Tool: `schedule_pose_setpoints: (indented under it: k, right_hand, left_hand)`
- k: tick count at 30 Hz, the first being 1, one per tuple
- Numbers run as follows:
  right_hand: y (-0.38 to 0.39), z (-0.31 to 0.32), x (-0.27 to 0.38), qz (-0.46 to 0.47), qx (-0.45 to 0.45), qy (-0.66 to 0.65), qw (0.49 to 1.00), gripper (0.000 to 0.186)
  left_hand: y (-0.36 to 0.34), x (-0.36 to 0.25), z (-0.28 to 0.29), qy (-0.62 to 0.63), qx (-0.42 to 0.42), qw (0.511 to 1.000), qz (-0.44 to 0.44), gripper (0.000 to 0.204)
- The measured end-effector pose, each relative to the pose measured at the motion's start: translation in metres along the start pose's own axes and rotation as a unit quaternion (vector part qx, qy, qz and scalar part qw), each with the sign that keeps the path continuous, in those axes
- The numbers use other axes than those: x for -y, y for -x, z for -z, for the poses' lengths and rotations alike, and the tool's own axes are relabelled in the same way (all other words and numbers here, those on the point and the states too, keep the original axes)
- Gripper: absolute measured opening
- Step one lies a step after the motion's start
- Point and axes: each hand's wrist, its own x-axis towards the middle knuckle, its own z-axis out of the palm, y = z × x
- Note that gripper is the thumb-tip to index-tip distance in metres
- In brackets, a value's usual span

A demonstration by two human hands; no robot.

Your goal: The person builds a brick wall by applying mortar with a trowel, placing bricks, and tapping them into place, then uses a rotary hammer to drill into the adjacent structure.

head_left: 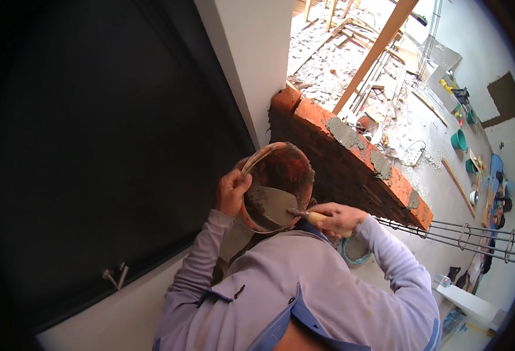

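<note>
My left hand (pixel 232 190) is closed on the rim of a worn red bucket (pixel 289 167), which is tipped toward me and holds some grey mortar. My right hand (pixel 337 219) grips the wooden handle of a trowel (pixel 272 206), whose mortar-coated blade is inside the bucket. Just beyond the bucket stands a low brick wall (pixel 345 164), its top partly covered with patches of grey mortar.
A dark door (pixel 99 158) and white column (pixel 240 52) stand left. Rebar cages (pixel 479 237) jut from the wall's right end. A teal bucket (pixel 357 253) sits below my right hand. Rubble (pixel 333 64), a wooden post (pixel 368 61), planks and several containers lie beyond.
</note>
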Motion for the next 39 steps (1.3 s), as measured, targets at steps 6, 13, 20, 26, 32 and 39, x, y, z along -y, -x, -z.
schedule_pose_setpoints:
  k: [6,13,20,26,32,39]
  right_hand:
    - [0.024,-0.043,-0.009,0.165,-0.143,-0.217,0.951,0.051]
    - [-0.023,-0.097,0.072,0.359,-0.319,-0.282,0.83,0.044]
    - [-0.192,-0.021,0.106,0.346,-0.517,-0.143,0.77,0.035]
    - [-0.152,-0.038,0.104,0.349,-0.425,-0.315,0.774,0.027]
    - [-0.159,0.0,0.081,0.392,-0.132,-0.476,0.776,0.031]
    - [-0.229,0.039,0.109,0.386,-0.124,-0.514,0.756,0.035]
  left_hand:
    - [-0.002,0.056,0.015,0.121,-0.1,0.986,0.059,0.038]
    - [0.009,0.073,0.043,-0.008,-0.058,0.996,0.069,0.039]
    - [0.021,0.079,0.055,0.075,-0.071,0.989,0.108,0.039]
    - [0.047,0.08,0.064,0.078,-0.104,0.982,0.135,0.034]
    - [0.021,0.098,0.046,-0.031,-0.049,0.993,0.1,0.036]
    - [-0.002,0.107,0.049,-0.023,-0.001,0.996,0.088,0.037]
